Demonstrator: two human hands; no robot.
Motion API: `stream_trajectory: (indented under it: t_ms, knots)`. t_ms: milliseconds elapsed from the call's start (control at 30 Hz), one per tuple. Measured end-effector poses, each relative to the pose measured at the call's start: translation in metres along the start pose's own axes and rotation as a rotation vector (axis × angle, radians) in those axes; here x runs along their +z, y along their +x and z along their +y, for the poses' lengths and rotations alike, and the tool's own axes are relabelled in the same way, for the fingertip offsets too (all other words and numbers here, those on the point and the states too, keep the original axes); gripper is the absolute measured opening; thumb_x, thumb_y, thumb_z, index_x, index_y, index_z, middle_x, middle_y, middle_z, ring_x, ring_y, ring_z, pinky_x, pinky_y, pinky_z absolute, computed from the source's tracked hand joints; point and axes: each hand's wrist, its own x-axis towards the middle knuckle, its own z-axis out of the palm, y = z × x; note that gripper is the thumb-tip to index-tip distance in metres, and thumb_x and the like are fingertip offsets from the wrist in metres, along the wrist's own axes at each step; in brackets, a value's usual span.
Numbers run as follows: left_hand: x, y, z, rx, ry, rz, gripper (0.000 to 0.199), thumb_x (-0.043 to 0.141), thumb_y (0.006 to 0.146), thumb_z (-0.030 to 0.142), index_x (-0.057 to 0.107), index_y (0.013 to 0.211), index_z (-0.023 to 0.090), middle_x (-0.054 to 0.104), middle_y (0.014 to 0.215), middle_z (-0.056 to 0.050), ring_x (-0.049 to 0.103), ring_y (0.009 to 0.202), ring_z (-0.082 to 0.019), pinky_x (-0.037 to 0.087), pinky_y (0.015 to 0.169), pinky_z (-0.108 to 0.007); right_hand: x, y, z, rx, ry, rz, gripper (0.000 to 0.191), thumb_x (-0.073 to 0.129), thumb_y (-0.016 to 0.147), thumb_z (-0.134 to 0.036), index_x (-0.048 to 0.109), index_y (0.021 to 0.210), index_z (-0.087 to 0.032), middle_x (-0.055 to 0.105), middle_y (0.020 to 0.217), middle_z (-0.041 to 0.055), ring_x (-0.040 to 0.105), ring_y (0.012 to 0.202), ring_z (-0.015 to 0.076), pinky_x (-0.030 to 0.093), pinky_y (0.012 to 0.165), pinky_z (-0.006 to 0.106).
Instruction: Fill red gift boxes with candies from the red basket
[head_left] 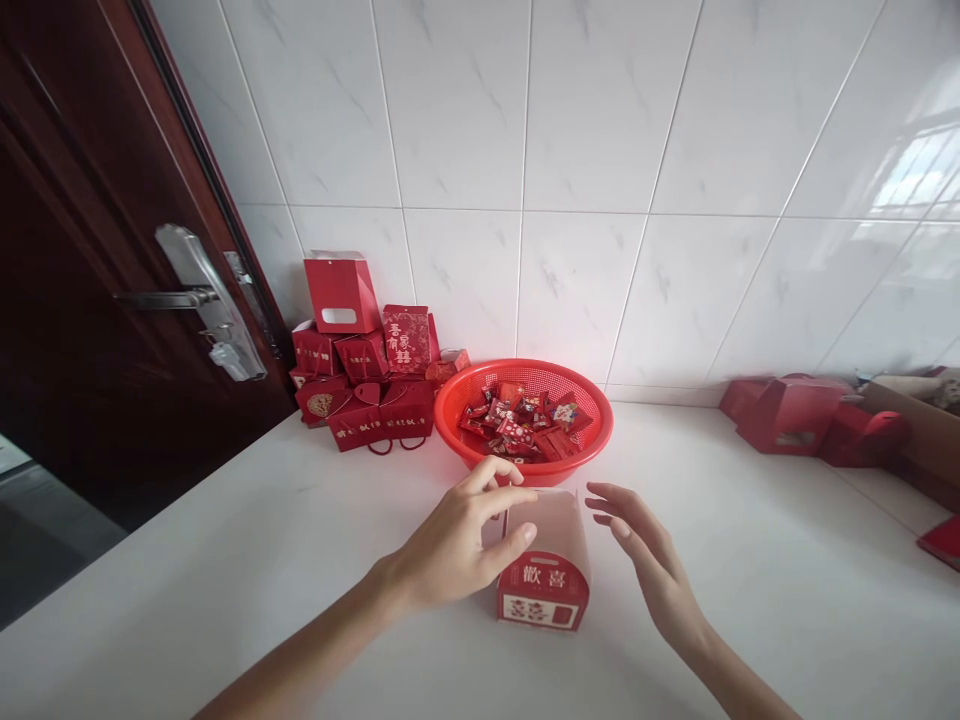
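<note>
A small red box (543,590) with white characters on its rounded front panel stands on the white table, its top open and the pale inside showing. My left hand (476,530) hovers at the box's left side, fingers apart and partly in front of its upper edge, holding nothing. To the right of the box, my right hand (649,555) is open and empty, with its fingers spread toward the opening. Just behind the box sits a red plastic basket (450,415) with many red wrapped candies (517,425) in it.
Several red gift boxes (341,290) are stacked at the back left, beside a dark door (67,200) with a metal handle. More red boxes (787,415) and a cardboard carton (915,420) stand at the right. A tiled wall (465,280) bounds the white table (285,540).
</note>
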Motion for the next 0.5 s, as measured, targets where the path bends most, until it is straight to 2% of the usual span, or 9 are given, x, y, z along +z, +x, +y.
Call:
stream_trajectory:
  t_ms: [100,167,233,333,500]
  knots:
    - [0.000,0.003,-0.002,0.026,-0.034,0.060,0.027,0.059,0.097,0.034,0.072,0.117,0.022,0.062,0.113,-0.007,0.061,0.080,-0.013,0.057,0.080,-0.030,0.003,0.003,0.005,0.032,-0.034,0.094,0.041,0.055,0.092,-0.061,0.070,0.098,-0.023,0.071,0.102,0.0087,0.067,0.095,0.0261,0.057,0.085,0.040]
    - [-0.001,0.006,-0.006,0.023,-0.072,0.101,0.025,0.057,0.098,0.035,0.073,0.112,0.021,0.063,0.111,-0.007,0.062,0.080,-0.013,0.057,0.080,-0.029,0.006,0.003,0.010,0.077,-0.056,0.124,0.043,0.055,0.091,-0.062,0.066,0.080,-0.022,0.067,0.082,0.0054,0.064,0.078,0.0223,0.055,0.076,0.035]
    - [-0.001,0.009,-0.014,0.014,-0.095,0.135,0.024,0.055,0.099,0.033,0.073,0.107,0.020,0.065,0.108,-0.007,0.065,0.086,-0.014,0.057,0.081,-0.029,0.010,0.003,0.017,0.141,-0.062,0.106,0.046,0.056,0.089,-0.063,0.061,0.070,-0.021,0.062,0.071,0.0028,0.058,0.068,0.0191,0.051,0.068,0.032]
    - [-0.001,0.014,-0.033,0.007,-0.056,0.201,0.023,0.054,0.099,0.031,0.073,0.103,0.019,0.067,0.104,-0.007,0.067,0.097,-0.017,0.056,0.087,-0.030,0.015,0.003,0.030,0.213,-0.059,0.025,0.049,0.057,0.087,-0.065,0.059,0.068,-0.020,0.060,0.066,0.0014,0.052,0.063,0.0171,0.044,0.060,0.030]
    - [-0.004,0.025,-0.065,-0.009,0.076,0.312,0.023,0.054,0.098,0.032,0.073,0.098,0.019,0.069,0.103,-0.007,0.067,0.099,-0.019,0.052,0.091,-0.033,0.018,0.003,0.041,0.224,-0.076,-0.029,0.051,0.054,0.087,-0.068,0.059,0.071,-0.020,0.059,0.067,0.0017,0.050,0.064,0.0179,0.041,0.061,0.031]
